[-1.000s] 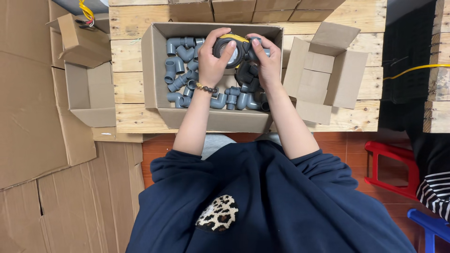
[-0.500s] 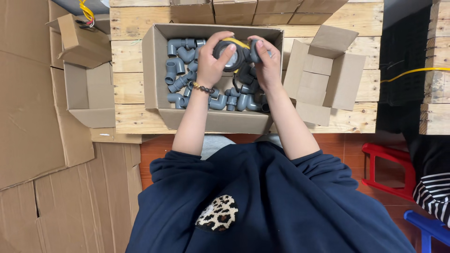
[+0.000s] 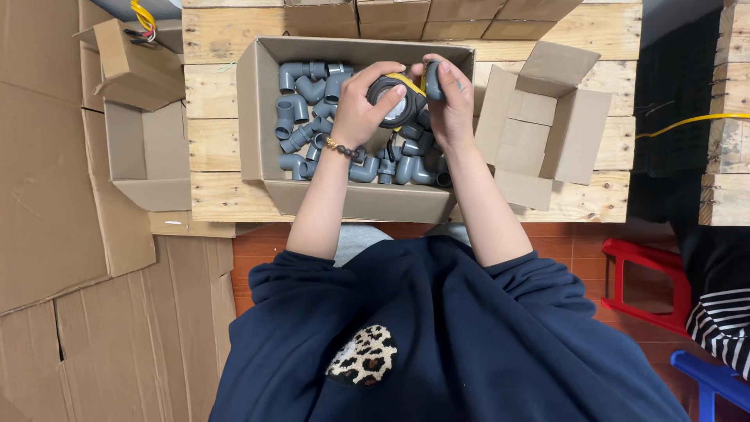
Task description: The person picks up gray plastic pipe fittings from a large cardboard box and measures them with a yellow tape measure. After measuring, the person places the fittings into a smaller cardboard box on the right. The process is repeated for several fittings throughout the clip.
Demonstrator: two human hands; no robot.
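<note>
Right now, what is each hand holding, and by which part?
Left hand grips the black-and-yellow tape measure around its case; right hand pinches a grey pipe fitting by its end.

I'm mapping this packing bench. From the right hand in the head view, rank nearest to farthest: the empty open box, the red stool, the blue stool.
From the right hand:
1. Empty open box, just to its right on the pallet.
2. Red stool, lower right on the floor.
3. Blue stool, bottom right corner, farthest.

both hands (image 3: 406,105) have lifted the black-and-yellow tape measure (image 3: 394,98) slightly higher over the box.
</note>
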